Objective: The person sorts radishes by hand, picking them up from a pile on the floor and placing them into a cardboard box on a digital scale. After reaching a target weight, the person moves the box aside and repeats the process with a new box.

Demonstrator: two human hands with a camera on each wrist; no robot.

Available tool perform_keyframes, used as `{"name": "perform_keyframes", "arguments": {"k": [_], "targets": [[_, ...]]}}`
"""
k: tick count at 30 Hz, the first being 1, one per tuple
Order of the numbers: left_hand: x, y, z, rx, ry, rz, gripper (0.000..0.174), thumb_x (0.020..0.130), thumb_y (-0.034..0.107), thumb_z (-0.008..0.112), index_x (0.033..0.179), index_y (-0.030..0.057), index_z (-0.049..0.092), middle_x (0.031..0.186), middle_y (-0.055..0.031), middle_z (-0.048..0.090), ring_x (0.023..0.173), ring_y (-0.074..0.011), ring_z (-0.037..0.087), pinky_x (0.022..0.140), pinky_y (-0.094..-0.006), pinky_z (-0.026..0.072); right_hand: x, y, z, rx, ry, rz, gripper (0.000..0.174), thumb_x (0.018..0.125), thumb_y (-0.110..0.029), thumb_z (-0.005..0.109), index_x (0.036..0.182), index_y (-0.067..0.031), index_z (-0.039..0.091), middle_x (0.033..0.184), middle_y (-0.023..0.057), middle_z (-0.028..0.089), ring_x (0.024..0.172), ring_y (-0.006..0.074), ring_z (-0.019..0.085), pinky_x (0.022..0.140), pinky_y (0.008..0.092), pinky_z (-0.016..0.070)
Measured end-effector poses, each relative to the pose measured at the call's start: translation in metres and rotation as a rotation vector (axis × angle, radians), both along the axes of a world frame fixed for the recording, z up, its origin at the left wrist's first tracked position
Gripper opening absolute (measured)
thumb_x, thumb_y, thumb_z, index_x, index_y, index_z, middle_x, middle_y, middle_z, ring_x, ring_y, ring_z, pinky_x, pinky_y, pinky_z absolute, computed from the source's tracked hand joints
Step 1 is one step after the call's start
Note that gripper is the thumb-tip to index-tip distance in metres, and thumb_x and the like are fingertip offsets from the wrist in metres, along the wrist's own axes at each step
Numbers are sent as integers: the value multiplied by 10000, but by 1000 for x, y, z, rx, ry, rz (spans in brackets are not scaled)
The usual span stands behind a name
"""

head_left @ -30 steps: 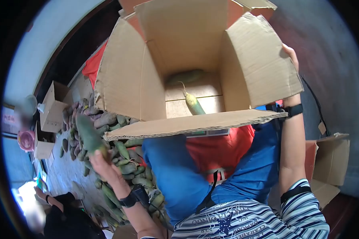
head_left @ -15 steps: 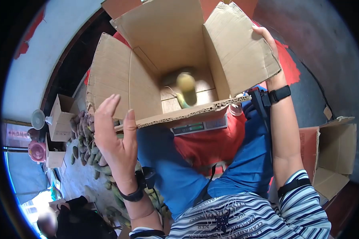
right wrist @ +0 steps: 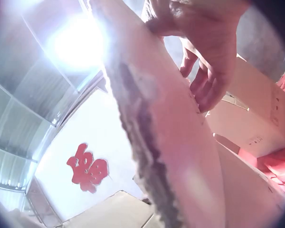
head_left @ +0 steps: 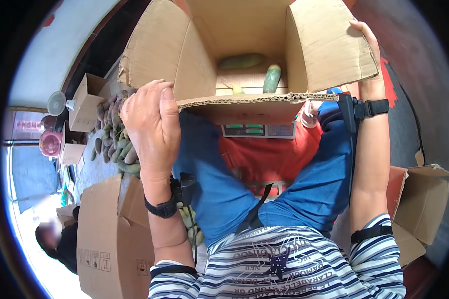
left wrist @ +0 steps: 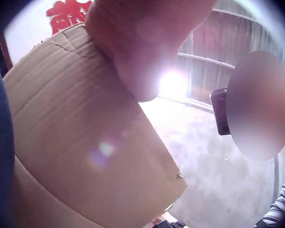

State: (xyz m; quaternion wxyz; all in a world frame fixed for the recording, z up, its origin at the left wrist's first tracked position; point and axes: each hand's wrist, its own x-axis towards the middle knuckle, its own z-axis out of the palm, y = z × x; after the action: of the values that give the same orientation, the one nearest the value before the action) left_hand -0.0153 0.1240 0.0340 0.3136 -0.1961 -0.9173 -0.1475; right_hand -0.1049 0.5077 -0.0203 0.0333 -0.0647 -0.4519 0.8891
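Observation:
A tall cardboard box (head_left: 252,35) with its flaps spread stands before the person. Inside, a dark green radish (head_left: 242,62) lies along the back, a green radish (head_left: 272,78) points toward the front flap, and a yellowish radish tip (head_left: 238,90) peeks over that flap. The left hand (head_left: 152,127) grips the left and front flaps where they meet, thumb toward the viewer. On the far side, the right hand (head_left: 371,47) pinches the outer edge of the right flap; in the right wrist view its curled fingers (right wrist: 204,90) lie behind the cardboard.
A digital scale (head_left: 259,130) shows below the box's front flap, between the person's knees. Radishes (head_left: 114,134) are heaped on the floor at left. A closed-sided carton (head_left: 105,239) stands at lower left, an open carton (head_left: 424,199) at right. Another person (head_left: 60,244) is beyond.
The left hand held a green radish over the heap, let it drop into the box, then closed on the flaps. The right hand keeps its hold. A carton has come into view at lower left.

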Motion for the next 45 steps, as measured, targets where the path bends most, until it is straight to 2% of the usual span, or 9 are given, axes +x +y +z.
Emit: {"name": "perform_keyframes", "arguments": {"k": [17, 21, 23, 27, 32, 36, 40, 42, 45], "targets": [[14, -16, -5, 52, -61, -12, 210, 898, 215, 516, 994, 70, 634, 1054, -96, 626, 1036, -253, 554, 1002, -397, 301, -13, 14, -8, -43, 29, 157, 348, 871, -270, 544, 1091, -9, 613, 1008, 106, 676, 875, 188, 657, 810, 325, 517], [30, -54, 6, 876, -120, -252, 270, 947, 135, 486, 1160, -11, 567, 1208, -153, 579, 1157, -225, 535, 1012, -383, 395, -3, 4, 1, 11, 18, 78, 384, 871, -278, 529, 1140, -14, 604, 1042, 110, 664, 917, 199, 643, 837, 332, 503], [38, -92, 4, 1012, -42, -125, 294, 959, 126, 468, 1192, -40, 533, 1199, -163, 576, 1126, -215, 554, 987, -379, 428, -2, 3, 3, 1, 21, 52, 388, 870, -278, 528, 1146, -17, 602, 1070, 108, 655, 950, 195, 629, 855, 324, 489], [56, -200, -72, 762, -328, 430, 259, 929, 180, 558, 1095, -12, 612, 1046, -86, 630, 930, -140, 568, 850, -268, 440, 9, -11, 12, 78, -39, -101, 375, 873, -275, 540, 1136, -18, 610, 1062, 100, 655, 932, 191, 626, 845, 322, 489], [133, -283, -255, 137, -614, 692, 410, 807, 270, 650, 1069, -32, 557, 1021, -265, 586, 972, -411, 555, 845, -446, 457, 9, 3, 11, 140, -61, -24, 373, 869, -295, 559, 1113, -18, 616, 1044, 96, 655, 910, 188, 628, 819, 329, 501], [198, -262, -310, 122, -1047, 1053, 600, 744, 361, 719, 1118, -55, 503, 1078, -297, 566, 1047, -439, 534, 865, -446, 455, 7, 12, 10, 162, -91, 0, 378, 866, -303, 559, 1114, -23, 611, 1051, 103, 650, 922, 202, 625, 826, 337, 499], [253, -253, -349, 300, -1193, 957, 695, 697, 390, 758, 1137, -75, 488, 1063, -299, 596, 1023, -419, 577, 855, -438, 467, 17, -12, 21, 197, -128, -51, 382, 863, -315, 559, 1113, -31, 612, 1061, 101, 647, 923, 206, 624, 825, 339, 497], [261, -248, -355, 252, -1153, 944, 709, 688, 388, 766, 1137, -86, 488, 1047, -297, 610, 996, -414, 595, 845, -438, 472, 23, -38, 29, 304, -188, -341, 387, 860, -326, 559, 1112, -37, 614, 1067, 96, 645, 922, 206, 622, 822, 337, 497], [257, -245, -352, 338, -1128, 950, 688, 693, 376, 765, 1114, -99, 497, 1014, -282, 624, 975, -419, 601, 830, -438, 478, 20, -22, 25, 255, -171, -230, 383, 860, -320, 562, 1108, -33, 615, 1058, 96, 647, 917, 201, 620, 818, 332, 497]]}}
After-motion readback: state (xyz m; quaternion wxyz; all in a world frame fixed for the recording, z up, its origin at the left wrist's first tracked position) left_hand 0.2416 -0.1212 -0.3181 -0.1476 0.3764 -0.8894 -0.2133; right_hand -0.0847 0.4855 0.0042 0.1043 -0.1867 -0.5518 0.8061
